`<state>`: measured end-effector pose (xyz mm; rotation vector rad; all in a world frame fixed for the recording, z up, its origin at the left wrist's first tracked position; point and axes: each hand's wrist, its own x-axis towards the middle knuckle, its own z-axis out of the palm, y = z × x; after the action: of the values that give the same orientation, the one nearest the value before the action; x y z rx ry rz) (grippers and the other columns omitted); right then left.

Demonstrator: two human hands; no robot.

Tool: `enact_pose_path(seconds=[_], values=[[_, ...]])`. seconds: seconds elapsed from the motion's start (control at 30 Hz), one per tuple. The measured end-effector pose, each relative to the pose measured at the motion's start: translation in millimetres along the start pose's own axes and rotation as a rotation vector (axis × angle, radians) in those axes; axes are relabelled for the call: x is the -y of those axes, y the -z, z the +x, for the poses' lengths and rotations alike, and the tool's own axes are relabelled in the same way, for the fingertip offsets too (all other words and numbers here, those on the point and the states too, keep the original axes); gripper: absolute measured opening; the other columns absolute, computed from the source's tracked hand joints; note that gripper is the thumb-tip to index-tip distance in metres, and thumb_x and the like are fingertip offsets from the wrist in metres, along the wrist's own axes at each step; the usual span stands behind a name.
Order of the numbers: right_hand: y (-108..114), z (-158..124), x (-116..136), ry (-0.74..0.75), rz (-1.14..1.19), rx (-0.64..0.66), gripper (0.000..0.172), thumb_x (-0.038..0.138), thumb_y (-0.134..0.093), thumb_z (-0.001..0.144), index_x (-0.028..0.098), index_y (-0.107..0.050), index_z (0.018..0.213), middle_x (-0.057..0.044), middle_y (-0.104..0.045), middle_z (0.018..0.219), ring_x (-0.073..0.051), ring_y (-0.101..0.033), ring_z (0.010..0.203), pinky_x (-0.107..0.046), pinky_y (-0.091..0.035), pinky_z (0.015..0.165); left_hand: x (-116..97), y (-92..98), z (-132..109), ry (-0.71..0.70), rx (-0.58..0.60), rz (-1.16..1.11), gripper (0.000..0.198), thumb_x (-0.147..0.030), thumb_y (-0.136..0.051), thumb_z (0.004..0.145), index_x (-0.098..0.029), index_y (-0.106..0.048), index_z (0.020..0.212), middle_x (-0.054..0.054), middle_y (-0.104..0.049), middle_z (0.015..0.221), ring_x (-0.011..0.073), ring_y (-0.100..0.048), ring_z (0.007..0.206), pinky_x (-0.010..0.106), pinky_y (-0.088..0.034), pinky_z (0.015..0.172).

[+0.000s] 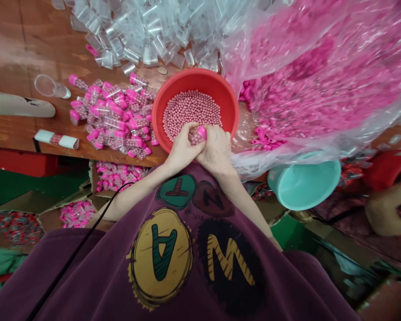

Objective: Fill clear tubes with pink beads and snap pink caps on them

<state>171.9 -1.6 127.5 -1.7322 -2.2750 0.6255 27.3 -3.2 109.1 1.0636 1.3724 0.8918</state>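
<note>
A small clear bottle [196,136] filled with pink beads, with a bright pink cap, sits between my two hands over the near rim of a red bowl [195,75]. My left hand [183,147] is closed around the bottle's bead-filled body. My right hand [216,147] has its fingers at the pink cap [202,131]. Many loose pink beads [194,109] lie in the bowl. To its left is a heap of capped bottles [116,116] with beads inside. Clear empty containers [150,40] are piled behind the bowl.
Pink plastic pieces [304,89] fill a clear bag at right. A turquoise basin [307,187] stands below the table's right edge. Boxes of capped bottles [76,213] sit at lower left. A white cylinder [20,103] lies at far left. Another person's arm [387,209] shows at right.
</note>
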Motion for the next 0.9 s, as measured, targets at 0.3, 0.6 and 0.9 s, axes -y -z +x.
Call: enact_pose_path(seconds=[0.3, 0.6, 0.9], values=[[-0.3, -2.5, -9.5, 0.016, 0.314, 0.005, 0.091, 0.047, -0.073, 0.087, 0.025, -0.033, 0.165, -0.017, -0.054, 0.155, -0.04, -0.052, 0.145, -0.066, -0.046, 0.119, -7.3, 6.2, 2.0, 0.257, 0.135, -0.387, 0.024, -0.039, -0.076, 0.089, -0.02, -0.074, 0.103, 0.005, -0.078, 0.098, 0.0203, -0.073, 0.092, 0.038, -0.063, 0.094], [-4.4, -3.9, -6.0, -0.012, 0.222, -0.04, 0.081, 0.051, -0.074, 0.087, 0.022, -0.046, 0.158, -0.018, -0.06, 0.148, -0.04, -0.055, 0.137, -0.066, -0.046, 0.117, -14.4, -1.6, 7.9, 0.506, 0.16, -0.731, 0.033, -0.046, -0.054, 0.099, -0.02, -0.067, 0.082, 0.008, -0.074, 0.084, 0.0266, -0.077, 0.1, 0.042, -0.067, 0.091], [-12.9, -5.5, -4.1, 0.009, 0.355, 0.118, 0.073, 0.053, -0.076, 0.09, 0.019, -0.054, 0.152, -0.018, -0.066, 0.142, -0.036, -0.062, 0.131, -0.057, -0.052, 0.113, 4.6, 1.9, 0.3, 0.463, -0.02, -0.532, 0.033, -0.043, -0.058, 0.104, -0.021, -0.066, 0.08, 0.004, -0.069, 0.072, 0.0162, -0.065, 0.068, 0.033, -0.061, 0.066]])
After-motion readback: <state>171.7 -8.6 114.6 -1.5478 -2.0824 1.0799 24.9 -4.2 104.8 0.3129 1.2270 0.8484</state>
